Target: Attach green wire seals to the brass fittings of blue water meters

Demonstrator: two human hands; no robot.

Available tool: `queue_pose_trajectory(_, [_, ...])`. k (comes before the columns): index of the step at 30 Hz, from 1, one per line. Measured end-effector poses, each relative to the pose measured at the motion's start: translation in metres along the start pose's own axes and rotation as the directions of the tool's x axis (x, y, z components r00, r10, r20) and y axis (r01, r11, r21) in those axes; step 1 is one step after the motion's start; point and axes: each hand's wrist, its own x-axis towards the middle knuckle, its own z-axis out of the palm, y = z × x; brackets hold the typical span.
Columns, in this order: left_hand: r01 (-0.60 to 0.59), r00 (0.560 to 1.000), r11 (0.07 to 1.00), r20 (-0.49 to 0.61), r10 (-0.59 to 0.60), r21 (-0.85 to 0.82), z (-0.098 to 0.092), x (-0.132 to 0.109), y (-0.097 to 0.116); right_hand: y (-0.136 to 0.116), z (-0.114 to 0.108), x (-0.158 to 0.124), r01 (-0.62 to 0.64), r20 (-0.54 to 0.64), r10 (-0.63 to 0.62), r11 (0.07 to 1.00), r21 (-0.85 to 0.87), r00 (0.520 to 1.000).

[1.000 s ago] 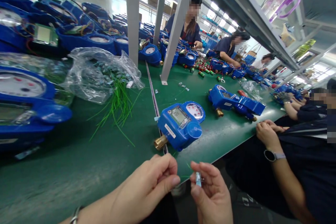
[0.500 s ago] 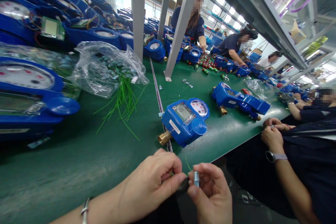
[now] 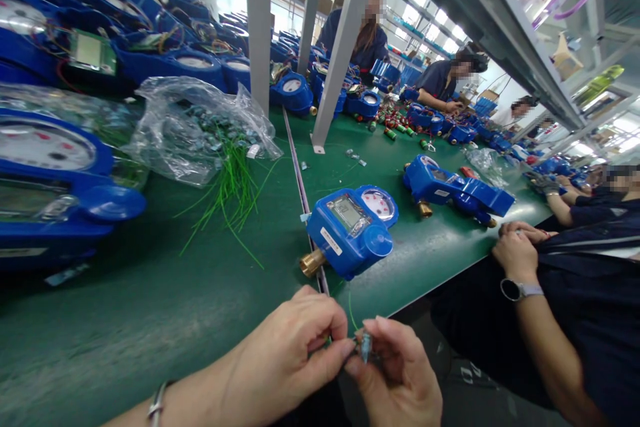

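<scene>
My right hand (image 3: 400, 370) pinches a small light-blue, partly clear wire seal (image 3: 367, 347) between thumb and fingers. A thin green wire (image 3: 352, 310) rises beside the seal. Close against it, my left hand (image 3: 310, 340) has thumb and forefinger pressed together, with the fingertips meeting the seal's near side; what they pinch is too small to make out. Just beyond both hands a blue water meter (image 3: 345, 233) with a brass pipe end (image 3: 312, 263) lies on the green bench (image 3: 225, 320). Its display and round dial face up.
A clear plastic bag (image 3: 170, 140) of blue seals with green wires (image 3: 230, 180) lies at left, near another meter (image 3: 50, 187). Two meters (image 3: 450, 187) lie at right. Metal posts (image 3: 259, 33) stand on the bench. A co-worker's hands (image 3: 520, 247) are close on the right.
The seal in my right hand has turned and moved slightly left, closer to my left fingertips. A co-worker at the back has lifted a blue part.
</scene>
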Motion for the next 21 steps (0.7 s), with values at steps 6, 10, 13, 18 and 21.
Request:
queue_pose_trajectory(6, [0.093,0.994,0.995,0.055,-0.091,-0.023,-0.002,0.001,0.000,-0.001,-0.002,0.005,-0.067,0.142,0.045,0.986,0.152,0.989])
queue_pose_trajectory(10, [0.131,0.991,0.987,0.048,-0.127,-0.098,-0.001,0.000,0.002,-0.003,0.003,0.005,-0.002,0.073,-0.004,0.997,0.080,0.997])
queue_pose_trajectory(13, [0.193,0.981,0.940,0.060,-0.184,-0.281,0.001,0.000,0.001,-0.003,0.003,0.005,0.107,0.085,-0.107,0.994,0.001,0.991])
queue_pose_trajectory(18, [0.302,0.947,0.776,0.265,-0.180,-0.553,0.002,0.003,-0.003,-0.003,-0.005,0.014,0.223,0.198,-0.202,0.970,-0.092,0.959])
queue_pose_trajectory(21, [0.339,0.936,0.695,0.305,-0.178,-0.634,0.003,0.003,-0.004,-0.007,-0.007,0.020,0.294,0.246,-0.252,0.944,-0.153,0.936])
